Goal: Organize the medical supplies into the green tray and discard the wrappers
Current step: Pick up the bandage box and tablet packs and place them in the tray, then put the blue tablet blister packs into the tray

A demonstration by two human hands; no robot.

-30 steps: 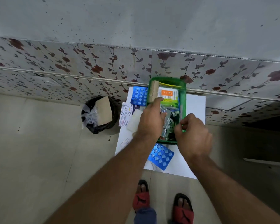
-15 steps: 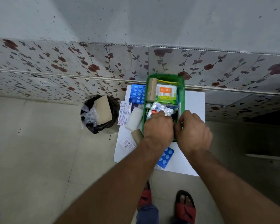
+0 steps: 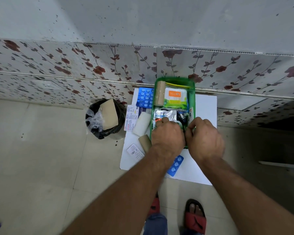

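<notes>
The green tray (image 3: 193,92) sat at the back of a small white table (image 3: 205,107), against the flowered wall tiles (image 3: 75,65). Both hands were over its near end and hid that part: the left hand (image 3: 167,136) lay knuckles-up with curled fingers on the foil strips (image 3: 165,114), and the right hand (image 3: 204,138) curled over the tray's right rim; whether either was actually pinching anything could not be told. Inside the tray lay one tan roll (image 3: 159,95) and one cotton swab pack (image 3: 176,97). Outside it, on the left, were one blue pill sheet (image 3: 145,97), one printed box (image 3: 131,117), one white roll (image 3: 141,123), a second tan roll (image 3: 144,143) and one small leaflet (image 3: 135,150). A second blue pill sheet (image 3: 176,165) showed between the forearms. One black bin (image 3: 103,118) stood on the floor beside the table, holding a tan card and clear plastic.
</notes>
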